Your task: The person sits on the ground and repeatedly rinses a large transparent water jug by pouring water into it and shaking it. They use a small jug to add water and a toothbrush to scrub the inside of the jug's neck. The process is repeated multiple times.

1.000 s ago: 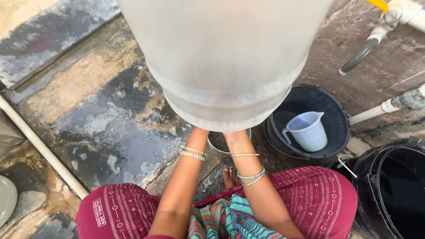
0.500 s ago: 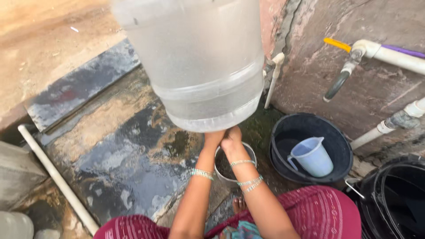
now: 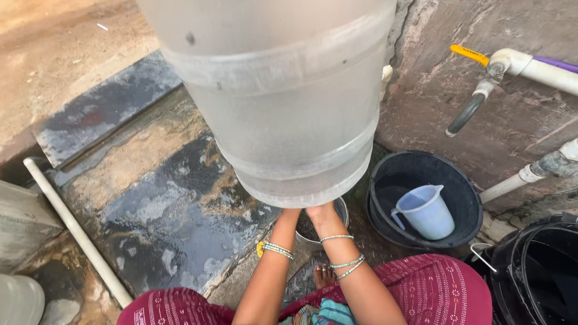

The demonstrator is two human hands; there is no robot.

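Head view: both hands reach under an upturned water jug over a steel pot

Head view shows my left hand (image 3: 291, 215) and my right hand (image 3: 319, 213) raised side by side against the lower end of a large translucent water jug (image 3: 283, 102), which fills the upper middle of the frame and hangs tilted above the wet ground. Only the heels of my hands and my wrists show; the fingers are hidden behind the jug's rim, so I cannot tell whether either grip is spread, pressed together or wrapped around the neck. Green and silver bangles (image 3: 343, 262) ring my right wrist, and more sit on my left. Directly beneath my hands stands a small steel pot (image 3: 337, 210), mostly covered by my arms and the jug. Just to its right is a round black tub (image 3: 466, 207) holding a pale blue plastic jug (image 3: 427, 210) with a handle. A second black bucket (image 3: 536, 277) sits at the right edge. On the wall above, a white pipe carries a tap (image 3: 475, 105) with a yellow lever. A wet stone slab (image 3: 156, 204) spreads to the left, with a thin white pipe (image 3: 72, 229) lying along its edge. My maroon patterned skirt (image 3: 433, 292) covers both knees at the bottom, and my bare foot (image 3: 325, 275) shows between them.
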